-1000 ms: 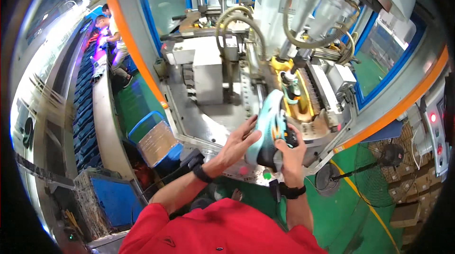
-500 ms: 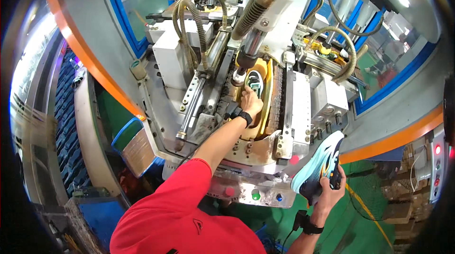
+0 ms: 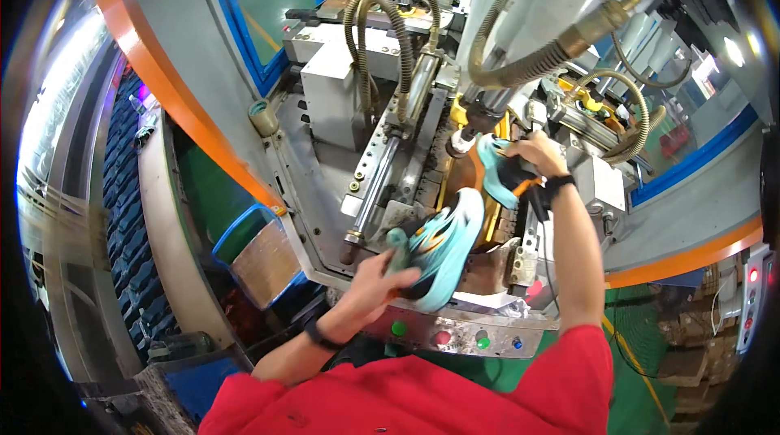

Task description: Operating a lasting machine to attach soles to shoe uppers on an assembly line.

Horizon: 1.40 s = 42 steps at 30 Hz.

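My left hand is closed around the heel end of a light-teal sneaker with yellow-orange markings, held tilted above the front of the machine. Its toe points away from me. Farther off, my right hand grips a second teal sneaker with a dark opening and an orange patch. This one is over the yellow-lined mould, close beside the press head. The two shoes hide much of the mould, so I cannot tell whether the second sneaker touches it.
A chrome cylinder lies left of the mould, with ribbed hoses arching above. Push buttons line the front panel. An orange-edged guard curves at left, near a blue-framed cart and a dark ridged conveyor.
My left hand has drawn back from the mould and now holds a sneaker. My right hand has moved from the lower right to the mould, also with a sneaker. The view has shifted.
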Each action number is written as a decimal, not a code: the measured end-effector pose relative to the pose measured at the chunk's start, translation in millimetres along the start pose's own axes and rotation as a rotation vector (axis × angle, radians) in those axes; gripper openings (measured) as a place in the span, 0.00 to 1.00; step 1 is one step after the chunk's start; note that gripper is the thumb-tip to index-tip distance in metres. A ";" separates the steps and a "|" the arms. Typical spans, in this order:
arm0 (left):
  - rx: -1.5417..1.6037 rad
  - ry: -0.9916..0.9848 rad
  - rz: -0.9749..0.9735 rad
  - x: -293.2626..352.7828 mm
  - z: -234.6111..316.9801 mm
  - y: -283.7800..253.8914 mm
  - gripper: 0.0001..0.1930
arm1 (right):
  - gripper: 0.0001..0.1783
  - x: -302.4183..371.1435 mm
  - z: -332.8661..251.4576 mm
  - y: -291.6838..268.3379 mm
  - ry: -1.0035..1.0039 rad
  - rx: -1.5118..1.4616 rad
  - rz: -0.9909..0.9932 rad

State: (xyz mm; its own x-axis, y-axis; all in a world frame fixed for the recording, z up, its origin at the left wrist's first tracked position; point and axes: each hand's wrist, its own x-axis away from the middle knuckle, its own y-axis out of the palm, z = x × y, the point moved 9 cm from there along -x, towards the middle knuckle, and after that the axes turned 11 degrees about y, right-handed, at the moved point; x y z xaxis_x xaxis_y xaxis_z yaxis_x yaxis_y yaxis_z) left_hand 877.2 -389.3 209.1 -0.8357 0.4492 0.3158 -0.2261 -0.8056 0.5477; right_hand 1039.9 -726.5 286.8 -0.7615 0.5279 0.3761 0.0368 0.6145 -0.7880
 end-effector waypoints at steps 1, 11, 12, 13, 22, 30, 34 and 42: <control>0.012 0.043 -0.003 21.2 12.4 -6.5 0.27 | 0.27 -30.5 7.5 6.5 -0.015 0.004 0.128; -0.002 0.494 0.685 240.2 55.3 -147.4 0.23 | 0.22 -74.4 7.4 113.6 -0.083 0.071 0.491; -0.005 0.512 0.698 250.9 46.3 -154.0 0.23 | 0.25 -56.1 -3.3 107.9 -0.132 0.075 0.471; -0.027 0.553 0.787 270.5 35.2 -163.7 0.23 | 0.28 -17.4 -23.7 110.4 -0.361 0.033 0.545; -0.025 0.519 0.874 286.5 -30.9 -130.0 0.16 | 0.03 284.8 16.1 240.1 -0.952 -0.027 0.257; 0.306 0.438 1.096 349.1 -141.5 -138.0 0.18 | 0.06 272.1 69.5 405.0 -1.254 0.039 -0.176; 0.396 0.476 1.223 408.2 -174.6 -144.9 0.17 | 0.04 282.5 65.9 407.5 -1.193 0.059 -0.189; 0.806 0.499 1.653 557.3 -288.4 -175.2 0.16 | 0.19 359.5 -46.7 386.6 -1.282 0.100 -0.169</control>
State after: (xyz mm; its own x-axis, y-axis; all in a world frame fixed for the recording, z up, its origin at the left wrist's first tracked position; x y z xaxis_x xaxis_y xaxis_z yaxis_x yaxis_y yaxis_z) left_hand 306.7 -109.2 65.7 -0.0221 -0.7268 0.6865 0.9665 0.1602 0.2007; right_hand 810.6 -271.8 140.1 -0.8273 -0.5194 -0.2141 -0.1255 0.5424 -0.8307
